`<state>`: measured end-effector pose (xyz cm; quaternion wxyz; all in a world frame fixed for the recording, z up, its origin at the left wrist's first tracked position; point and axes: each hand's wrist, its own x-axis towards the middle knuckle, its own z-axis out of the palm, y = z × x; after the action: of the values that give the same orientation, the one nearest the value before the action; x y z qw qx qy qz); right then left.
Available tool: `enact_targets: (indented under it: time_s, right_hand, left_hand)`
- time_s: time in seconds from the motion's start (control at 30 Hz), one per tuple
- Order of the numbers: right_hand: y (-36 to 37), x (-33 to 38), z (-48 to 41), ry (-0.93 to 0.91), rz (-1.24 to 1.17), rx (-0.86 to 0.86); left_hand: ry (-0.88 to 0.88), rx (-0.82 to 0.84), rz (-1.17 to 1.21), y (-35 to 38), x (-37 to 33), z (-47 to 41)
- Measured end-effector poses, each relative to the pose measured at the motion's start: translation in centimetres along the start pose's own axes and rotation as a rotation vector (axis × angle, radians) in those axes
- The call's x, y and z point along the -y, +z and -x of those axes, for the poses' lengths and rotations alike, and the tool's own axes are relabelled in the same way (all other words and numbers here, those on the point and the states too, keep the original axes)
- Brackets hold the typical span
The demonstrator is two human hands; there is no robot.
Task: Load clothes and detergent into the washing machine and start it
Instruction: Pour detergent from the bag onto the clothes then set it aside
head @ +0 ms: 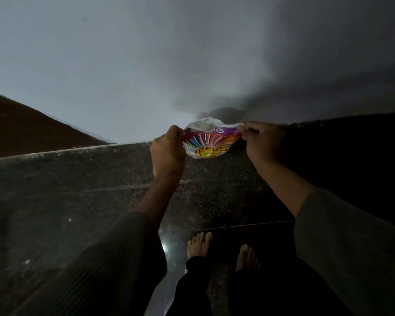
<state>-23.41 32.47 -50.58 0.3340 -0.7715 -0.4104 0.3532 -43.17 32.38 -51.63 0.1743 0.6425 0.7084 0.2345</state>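
We stand barefoot on a dark speckled stone floor (55, 190) in a dim room, with a pale grey wall (123, 65) ahead and a brown surface (21, 128) at the far left. Nothing carries the detergent packet (209, 145); we hold it in the air before us, seen against the line where stone meets wall. Our left hand (168, 151) pinches its left top corner and our right hand (262, 140) pinches the right one. Its mouth is open, showing white powder (203, 126) inside.
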Motion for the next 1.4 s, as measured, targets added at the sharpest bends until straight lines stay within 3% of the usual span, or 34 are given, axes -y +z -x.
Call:
enact_targets:
  time_s: [0.33, 0.67, 0.83, 1.1, 1.4]
  right_hand:
    - [6.3, -4.5, -5.2, -0.075, 0.224, -0.027]
    - [7.4, -5.1, -6.4, -0.132, 0.221, -0.069]
    - [4.5, -4.4, -3.2, -0.167, 0.243, 0.032]
    - [-2.7, -2.7, 3.9, -0.148, 0.459, 0.095]
    - [-14.7, 3.3, 12.8, -0.053, 0.809, -0.049]
  left_hand:
    - [-0.034, 0.098, -0.022, 7.6, 6.4, -3.3]
    - [-0.034, 0.067, 0.027, 8.8, 7.0, -4.6]
    - [0.164, 0.084, -0.153, 6.9, 3.7, -1.8]
    - [0.477, 0.220, -0.221, 2.2, -3.8, 2.5]
    - [0.791, 0.338, -0.272, -5.1, -14.3, 5.6]
